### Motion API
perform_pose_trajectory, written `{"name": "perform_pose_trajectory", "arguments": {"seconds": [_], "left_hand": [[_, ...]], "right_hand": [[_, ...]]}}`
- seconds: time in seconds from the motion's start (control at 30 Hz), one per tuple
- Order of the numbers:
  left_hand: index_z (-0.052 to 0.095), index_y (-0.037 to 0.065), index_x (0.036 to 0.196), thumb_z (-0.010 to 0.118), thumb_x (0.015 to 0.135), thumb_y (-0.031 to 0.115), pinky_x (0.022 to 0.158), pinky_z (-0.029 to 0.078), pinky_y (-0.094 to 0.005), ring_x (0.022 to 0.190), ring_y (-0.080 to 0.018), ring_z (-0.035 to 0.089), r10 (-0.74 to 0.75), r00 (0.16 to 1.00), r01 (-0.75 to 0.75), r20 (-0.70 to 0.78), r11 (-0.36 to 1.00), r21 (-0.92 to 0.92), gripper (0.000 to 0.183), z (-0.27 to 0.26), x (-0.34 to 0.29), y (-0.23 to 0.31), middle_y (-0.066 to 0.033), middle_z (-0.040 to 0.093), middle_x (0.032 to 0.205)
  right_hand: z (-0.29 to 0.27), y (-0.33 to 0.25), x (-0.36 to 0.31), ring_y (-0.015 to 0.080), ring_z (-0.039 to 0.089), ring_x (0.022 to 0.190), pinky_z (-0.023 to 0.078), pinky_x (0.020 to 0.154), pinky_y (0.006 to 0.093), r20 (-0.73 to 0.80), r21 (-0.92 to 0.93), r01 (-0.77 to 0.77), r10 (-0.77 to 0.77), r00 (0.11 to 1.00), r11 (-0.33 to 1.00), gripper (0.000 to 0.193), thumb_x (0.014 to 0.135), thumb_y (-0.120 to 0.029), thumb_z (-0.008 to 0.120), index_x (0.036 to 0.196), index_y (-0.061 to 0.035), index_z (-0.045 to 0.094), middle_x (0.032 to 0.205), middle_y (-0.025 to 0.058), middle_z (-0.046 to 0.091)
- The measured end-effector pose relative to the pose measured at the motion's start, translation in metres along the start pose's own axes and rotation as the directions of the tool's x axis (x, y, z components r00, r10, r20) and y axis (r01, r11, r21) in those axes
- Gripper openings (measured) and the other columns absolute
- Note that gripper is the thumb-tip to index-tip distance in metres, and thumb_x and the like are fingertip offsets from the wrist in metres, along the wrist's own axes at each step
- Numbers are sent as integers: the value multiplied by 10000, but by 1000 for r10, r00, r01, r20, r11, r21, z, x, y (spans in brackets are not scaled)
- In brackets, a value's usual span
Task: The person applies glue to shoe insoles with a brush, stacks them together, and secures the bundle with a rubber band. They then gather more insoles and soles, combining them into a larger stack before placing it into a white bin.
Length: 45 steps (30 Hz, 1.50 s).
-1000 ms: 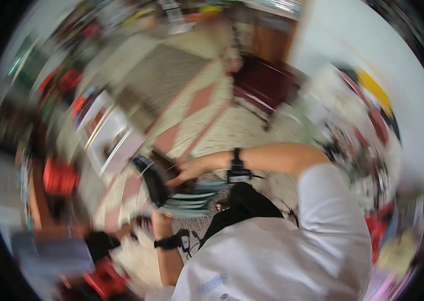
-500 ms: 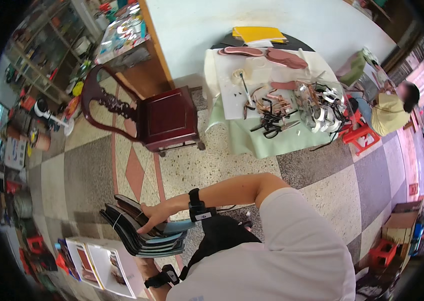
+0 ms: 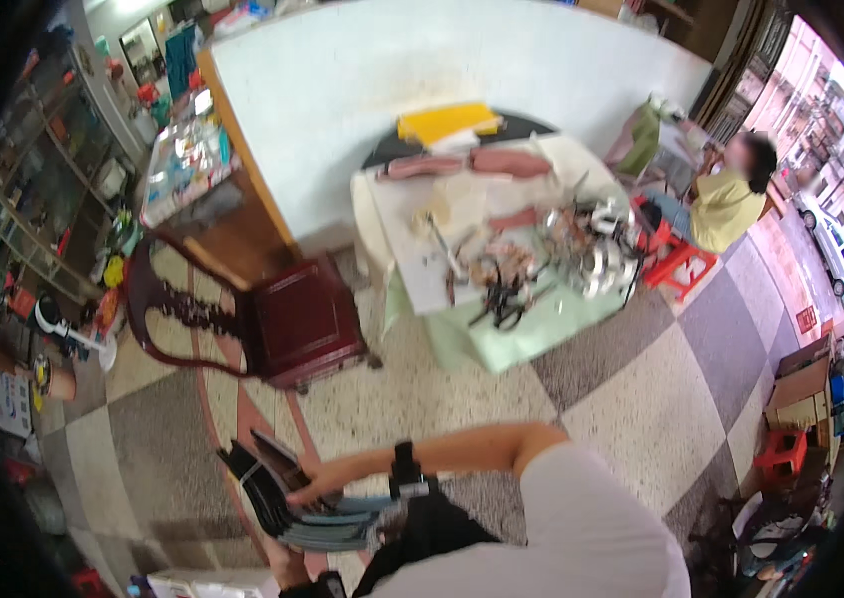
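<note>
A stack of curved shoe insoles (image 3: 332, 525), dark at one end and blue-grey at the other, is held low in front of my body. A thin pale band goes round its dark end. My right hand (image 3: 320, 481) reaches across from the right and grips the upper side of the stack, next to a brown insole (image 3: 277, 456). From underneath, my left hand (image 3: 285, 561) holds the same stack; its fingers are mostly hidden behind it. Both wrists wear black bands.
Ahead stands a cloth-covered table (image 3: 511, 349) with pink insoles (image 3: 511, 162), scissors (image 3: 508, 311) and a heap of straps (image 3: 596, 249). A dark red wooden chair (image 3: 307, 314) is left of it. A white box (image 3: 212, 583) lies low left. A person in yellow (image 3: 726, 209) sits at right.
My view has shifted up and to the right, so the table and chair sit lower and further left. Both hands still hold the insoles; the white box has mostly left the view.
</note>
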<state>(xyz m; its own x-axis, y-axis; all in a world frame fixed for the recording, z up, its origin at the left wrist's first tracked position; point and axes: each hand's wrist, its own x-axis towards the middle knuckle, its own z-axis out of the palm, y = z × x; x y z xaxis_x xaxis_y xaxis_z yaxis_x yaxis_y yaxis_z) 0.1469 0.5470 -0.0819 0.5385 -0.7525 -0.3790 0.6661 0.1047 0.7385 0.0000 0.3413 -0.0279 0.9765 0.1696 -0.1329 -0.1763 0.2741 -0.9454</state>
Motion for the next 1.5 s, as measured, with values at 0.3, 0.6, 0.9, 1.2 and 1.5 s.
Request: {"name": "perform_pose_trajectory", "arguments": {"seconds": [0.3, 0.6, 0.9, 1.2, 1.5], "left_hand": [[429, 7, 1272, 531, 879, 333, 857, 483, -332, 998, -226, 574, -156, 983, 140, 94, 977, 159, 520, 49, 17, 3, -113, 548, 1171], [442, 9, 1257, 488, 892, 367, 843, 469, -326, 993, -203, 569, -27, 987, -33, 161, 932, 362, 514, 97, -21, 35, -90, 558, 1135], [516, -15, 1188, 487, 922, 259, 829, 466, -289, 968, -152, 567, 152, 977, -151, -147, 988, 15, 383, -14, -61, 85, -76, 587, 1086], [117, 33, 1419, 556, 877, 398, 991, 357, -276, 1192, -162, 411, 291, 935, -291, -204, 956, 30, 788, -195, -113, 167, -126, 365, 1343], [49, 53, 1433, 575, 852, 434, 1041, 292, -307, 1295, -216, 277, 432, 782, -502, -449, 864, -44, 872, -310, -174, 199, -163, 242, 1416]], "right_hand": [[-19, 9, -25, 232, 391, 1120, 370, 898, 289, -62, 138, -212, 222, 973, 967, 1206, 738, -617, 615, 1308, 146, -125, 1205, 248, 372], [-6, -11, -17, 228, 482, 989, 436, 790, 266, -109, 95, -154, 164, 980, 983, 1220, 718, -630, 625, 1287, 189, -78, 1097, 213, 454], [54, -2, 113, 132, 507, 943, 425, 812, 248, 106, -112, -284, 296, 949, 952, 650, 864, -440, 570, 1247, 45, 367, 1060, 54, 536], [172, -27, 303, 173, 468, 1132, 377, 951, 324, 270, -315, -261, 350, 897, 912, 696, 865, -428, 564, 1372, -43, 285, 1264, 83, 463], [275, 13, 457, 209, 408, 1192, 350, 971, 321, 465, -451, -316, 522, 715, 835, 692, 854, -375, 589, 1360, -12, 286, 1313, 112, 413]]}}
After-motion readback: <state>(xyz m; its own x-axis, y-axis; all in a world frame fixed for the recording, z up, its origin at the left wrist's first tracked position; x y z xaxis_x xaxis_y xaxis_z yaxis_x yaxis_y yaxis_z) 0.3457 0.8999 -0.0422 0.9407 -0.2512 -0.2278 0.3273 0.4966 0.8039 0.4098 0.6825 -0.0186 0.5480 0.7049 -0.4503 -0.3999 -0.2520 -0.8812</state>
